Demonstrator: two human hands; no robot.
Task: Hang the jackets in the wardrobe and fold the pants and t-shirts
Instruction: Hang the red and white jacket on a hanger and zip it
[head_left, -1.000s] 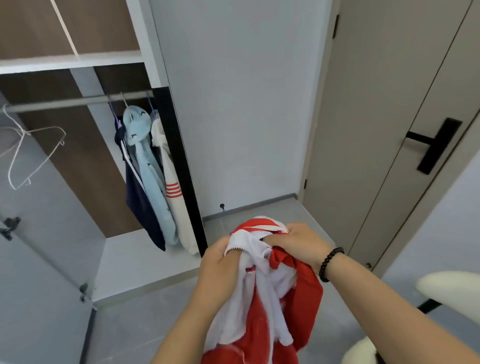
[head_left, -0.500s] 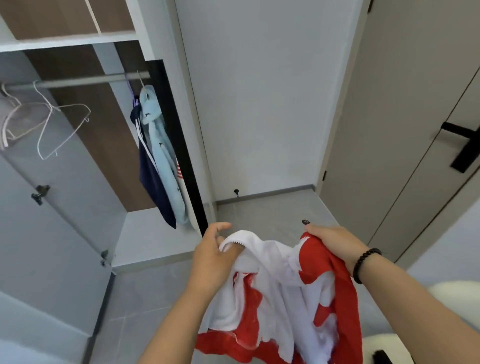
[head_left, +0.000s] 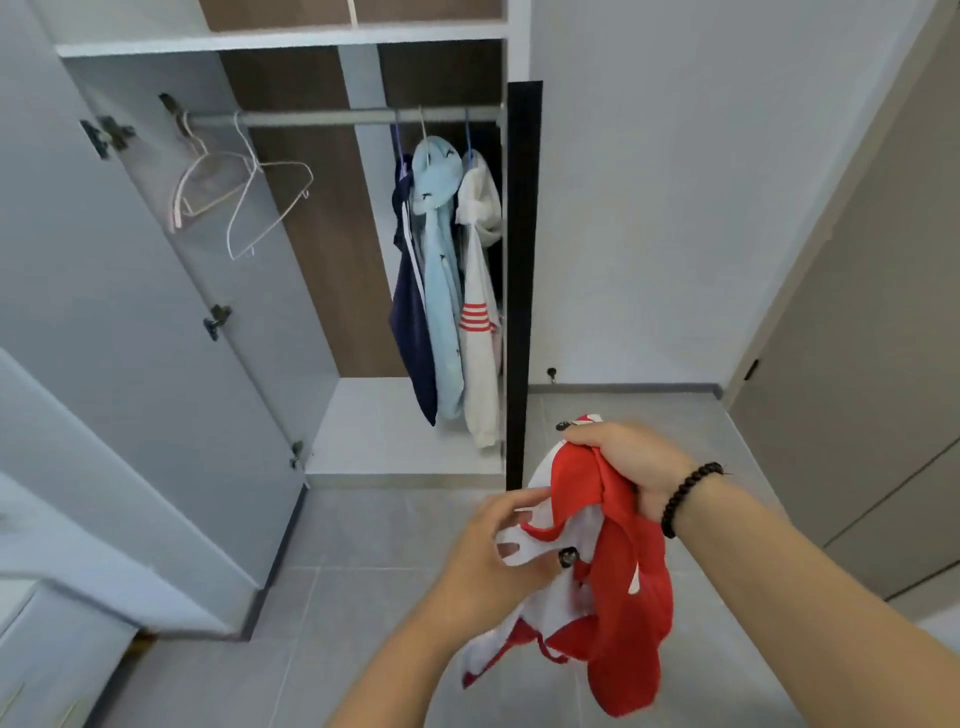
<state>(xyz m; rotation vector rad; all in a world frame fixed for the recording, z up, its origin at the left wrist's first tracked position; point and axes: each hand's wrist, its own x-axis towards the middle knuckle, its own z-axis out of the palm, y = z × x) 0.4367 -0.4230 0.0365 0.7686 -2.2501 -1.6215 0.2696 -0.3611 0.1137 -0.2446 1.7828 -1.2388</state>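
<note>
A red and white jacket hangs bunched between my hands in front of the open wardrobe. My right hand, with a black bead bracelet at the wrist, grips its upper red part. My left hand pinches a white edge lower down. On the wardrobe rail hang a navy jacket, a light blue jacket and a white jacket with red stripes. Two bare hangers, one pink and one white, hang at the rail's left end.
The wardrobe's grey door stands open at the left, its dark right door edge next to the jackets. A taupe room door is at the right. Grey tile floor lies below, a pale drawer unit at bottom left.
The view has swung left, showing the whole wardrobe. My hands have drawn together and the spread jacket is bunched again, my right hand higher than my left.
</note>
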